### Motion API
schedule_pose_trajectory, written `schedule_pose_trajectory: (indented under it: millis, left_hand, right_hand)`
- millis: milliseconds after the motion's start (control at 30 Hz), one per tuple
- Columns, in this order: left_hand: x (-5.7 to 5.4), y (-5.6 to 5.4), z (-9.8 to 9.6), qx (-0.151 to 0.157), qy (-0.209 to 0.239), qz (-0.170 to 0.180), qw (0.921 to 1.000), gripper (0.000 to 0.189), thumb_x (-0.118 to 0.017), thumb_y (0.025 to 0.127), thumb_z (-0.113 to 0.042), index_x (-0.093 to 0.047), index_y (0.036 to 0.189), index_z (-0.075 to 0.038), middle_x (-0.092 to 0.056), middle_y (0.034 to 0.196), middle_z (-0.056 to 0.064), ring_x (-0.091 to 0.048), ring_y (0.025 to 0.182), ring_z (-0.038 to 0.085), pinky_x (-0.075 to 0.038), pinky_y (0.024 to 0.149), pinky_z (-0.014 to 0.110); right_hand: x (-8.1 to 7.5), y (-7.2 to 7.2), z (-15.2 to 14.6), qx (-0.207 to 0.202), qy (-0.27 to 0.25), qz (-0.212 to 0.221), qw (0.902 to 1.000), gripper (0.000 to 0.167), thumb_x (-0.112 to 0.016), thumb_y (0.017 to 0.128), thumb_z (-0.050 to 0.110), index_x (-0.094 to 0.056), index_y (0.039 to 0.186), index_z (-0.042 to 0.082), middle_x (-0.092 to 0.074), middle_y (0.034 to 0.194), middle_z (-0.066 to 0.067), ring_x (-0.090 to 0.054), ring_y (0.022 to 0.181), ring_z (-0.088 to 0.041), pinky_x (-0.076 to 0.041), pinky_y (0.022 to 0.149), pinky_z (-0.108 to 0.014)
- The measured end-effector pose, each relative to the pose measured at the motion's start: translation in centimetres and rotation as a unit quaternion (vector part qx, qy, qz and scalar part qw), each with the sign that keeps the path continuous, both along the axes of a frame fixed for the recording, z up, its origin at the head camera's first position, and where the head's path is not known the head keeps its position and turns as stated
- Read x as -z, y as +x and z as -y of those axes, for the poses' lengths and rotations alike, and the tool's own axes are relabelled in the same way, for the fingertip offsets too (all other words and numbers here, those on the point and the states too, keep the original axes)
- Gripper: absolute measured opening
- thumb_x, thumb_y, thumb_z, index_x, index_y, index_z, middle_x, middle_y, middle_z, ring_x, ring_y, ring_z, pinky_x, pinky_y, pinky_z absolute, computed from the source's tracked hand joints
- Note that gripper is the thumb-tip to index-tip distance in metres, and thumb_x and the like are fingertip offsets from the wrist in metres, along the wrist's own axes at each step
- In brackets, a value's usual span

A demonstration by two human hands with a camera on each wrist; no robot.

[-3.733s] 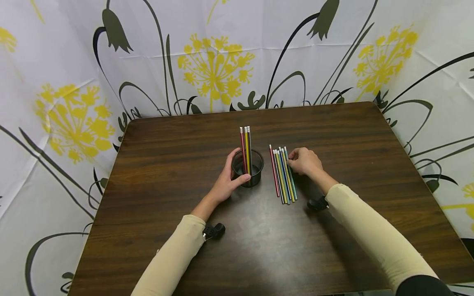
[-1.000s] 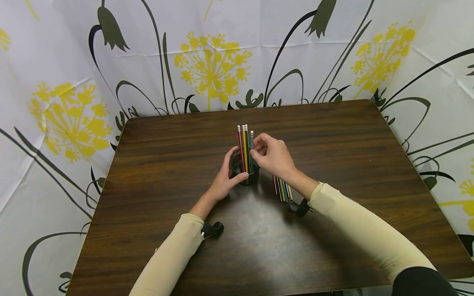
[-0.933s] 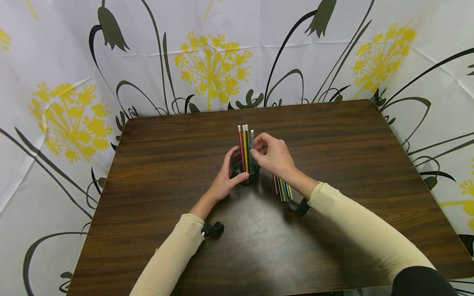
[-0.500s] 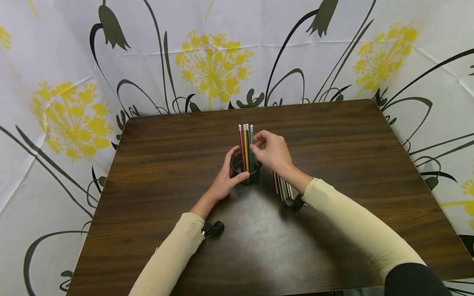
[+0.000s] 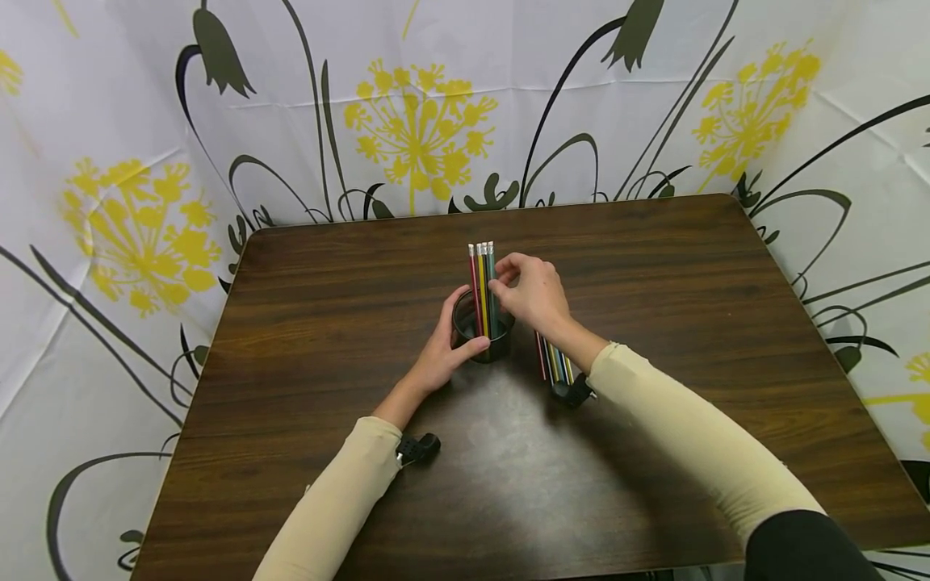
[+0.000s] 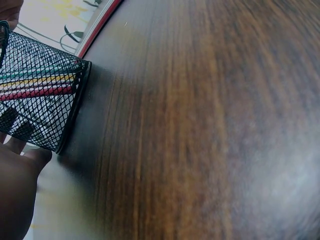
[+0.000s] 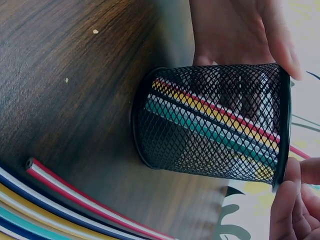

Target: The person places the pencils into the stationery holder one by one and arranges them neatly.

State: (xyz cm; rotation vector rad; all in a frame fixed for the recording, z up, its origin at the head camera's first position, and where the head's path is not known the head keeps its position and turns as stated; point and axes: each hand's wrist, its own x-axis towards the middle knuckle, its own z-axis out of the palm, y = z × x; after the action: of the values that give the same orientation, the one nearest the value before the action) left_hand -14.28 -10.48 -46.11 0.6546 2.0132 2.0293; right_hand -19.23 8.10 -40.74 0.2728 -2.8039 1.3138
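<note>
In the head view a black mesh pencil cup (image 5: 501, 349) stands upright on the table, my left hand (image 5: 441, 349) gripping it from its left side, thumb in front. My right hand (image 5: 536, 290) pinches a green pencil (image 5: 492, 278) that stands in the cup, eraser end up. Beside it, a red pencil (image 5: 474, 274), a yellow one (image 5: 483, 282) and a black one lean together in the cup. Through the mesh in the right wrist view, the lower parts of the pencils (image 7: 215, 112) show, side by side. Several more pencils (image 5: 552, 361) lie on the table, partly hidden under my right forearm.
The dark wood-grain table (image 5: 327, 323) spreads around the cup. Behind it hangs a white cloth (image 5: 552, 48) with yellow and grey-green flowers. Two small pale specks lie on the table in the right wrist view.
My right hand has carried the green pencil from the row's right end into the cup. Over the last second its top moved up and left, close against the others. My left hand stays put.
</note>
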Motion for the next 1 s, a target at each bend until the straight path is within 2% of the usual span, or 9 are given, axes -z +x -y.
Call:
schedule_pose_trajectory:
  millis: [233, 433, 633, 700, 800, 1000]
  left_hand:
    - [0.2, -0.1, 0.0, 0.003, 0.008, -0.003, 1.0000, 0.079, -0.058, 0.093, 0.006, -0.007, 0.153, 0.000, -0.027, 0.152, 0.028, -0.031, 0.136, 0.045, -0.023, 0.107, 0.065]
    - [0.2, 0.0, 0.0, 0.004, 0.008, 0.004, 1.0000, 0.079, -0.060, 0.093, 0.003, -0.009, 0.154, -0.005, -0.030, 0.151, 0.026, -0.034, 0.135, 0.045, -0.025, 0.106, 0.065]
    - [0.1, -0.1, -0.1, 0.001, 0.007, -0.012, 0.9999, 0.080, -0.061, 0.092, 0.004, -0.010, 0.153, -0.001, -0.031, 0.150, 0.026, -0.033, 0.135, 0.044, -0.023, 0.108, 0.064]
    - [0.1, -0.1, -0.1, -0.001, 0.005, -0.016, 0.9999, 0.080, -0.061, 0.092, 0.004, -0.009, 0.153, 0.001, -0.031, 0.150, 0.026, -0.033, 0.136, 0.044, -0.022, 0.108, 0.064]
    - [0.0, -0.1, 0.0, -0.004, -0.001, -0.015, 0.9999, 0.081, -0.061, 0.091, 0.004, -0.009, 0.153, 0.000, -0.031, 0.150, 0.026, -0.034, 0.135, 0.043, -0.023, 0.108, 0.064]
    - [0.0, -0.1, -0.1, 0.000, 0.012, -0.018, 0.9998, 0.080, -0.061, 0.091, 0.007, -0.010, 0.153, 0.000, -0.028, 0.151, 0.027, -0.031, 0.136, 0.045, -0.021, 0.108, 0.064]
  right_hand:
    - [-0.2, -0.1, 0.0, -0.010, -0.003, 0.019, 0.9998, 0.018, -0.071, 0.091, 0.020, -0.067, 0.105, 0.010, -0.069, 0.083, 0.001, -0.064, 0.053, -0.009, -0.050, 0.056, -0.031]
    - [-0.5, -0.2, -0.6, -0.015, -0.016, 0.030, 0.9993, 0.023, -0.069, 0.093, 0.023, -0.068, 0.110, 0.008, -0.069, 0.085, -0.001, -0.068, 0.058, -0.017, -0.049, 0.052, -0.031]
    - [-0.5, -0.8, -2.7, 0.011, -0.035, 0.029, 0.9989, 0.022, -0.065, 0.095, 0.025, -0.069, 0.109, 0.009, -0.070, 0.089, -0.005, -0.070, 0.063, -0.025, -0.051, 0.051, -0.030]
    - [-0.1, -1.1, -3.6, 0.027, -0.041, 0.041, 0.9980, 0.022, -0.065, 0.095, 0.025, -0.069, 0.108, 0.008, -0.070, 0.090, -0.006, -0.070, 0.067, -0.028, -0.053, 0.053, -0.030]
    - [1.0, -1.5, -5.2, 0.044, -0.023, 0.065, 0.9966, 0.022, -0.065, 0.095, 0.025, -0.068, 0.108, 0.008, -0.070, 0.091, -0.006, -0.071, 0.070, -0.028, -0.054, 0.056, -0.031]
    - [3.9, -1.4, -8.0, 0.055, 0.054, 0.125, 0.9891, 0.022, -0.067, 0.093, 0.024, -0.067, 0.108, 0.007, -0.068, 0.091, -0.008, -0.066, 0.067, -0.018, -0.051, 0.058, -0.030]
